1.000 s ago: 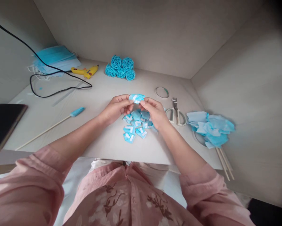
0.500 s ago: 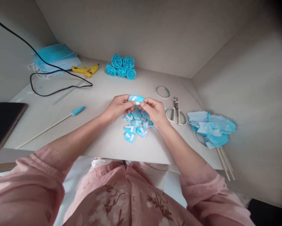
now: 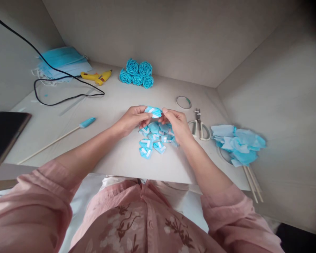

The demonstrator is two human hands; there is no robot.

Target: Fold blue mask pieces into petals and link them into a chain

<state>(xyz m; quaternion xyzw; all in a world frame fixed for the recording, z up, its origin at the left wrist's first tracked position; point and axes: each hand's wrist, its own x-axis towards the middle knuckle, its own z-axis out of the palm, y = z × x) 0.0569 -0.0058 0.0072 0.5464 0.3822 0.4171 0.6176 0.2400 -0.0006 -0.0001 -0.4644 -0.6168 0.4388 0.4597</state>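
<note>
A small folded blue fabric piece [image 3: 153, 112] with white tape strips is held between both hands above the table. My left hand [image 3: 134, 119] pinches its left end between thumb and fingers. At its right end, my right hand [image 3: 175, 121] is closed with thumb and forefinger on the corner. Just below lie several folded blue petals [image 3: 145, 143] with white strips, partly hidden by my right hand. Scissors [image 3: 198, 127] with white handles rest to the right of that hand, and a tape ring [image 3: 183, 102] is beyond them.
Several blue fabric roses [image 3: 137, 79] are stacked at the back. A yellow glue gun [image 3: 100, 76] with a black cord [image 3: 68, 103] lies near blue face masks [image 3: 63, 58]. Leftward are a blue-tipped stick [image 3: 55, 140] and a phone [image 3: 6, 135]; rightward, fabric scraps [image 3: 239, 142] and wooden sticks [image 3: 251, 182].
The right end of the folded piece is now drawn to a slanted corner. My right thumb and fingers have shifted slightly up and right; my left hand stays nearly still.
</note>
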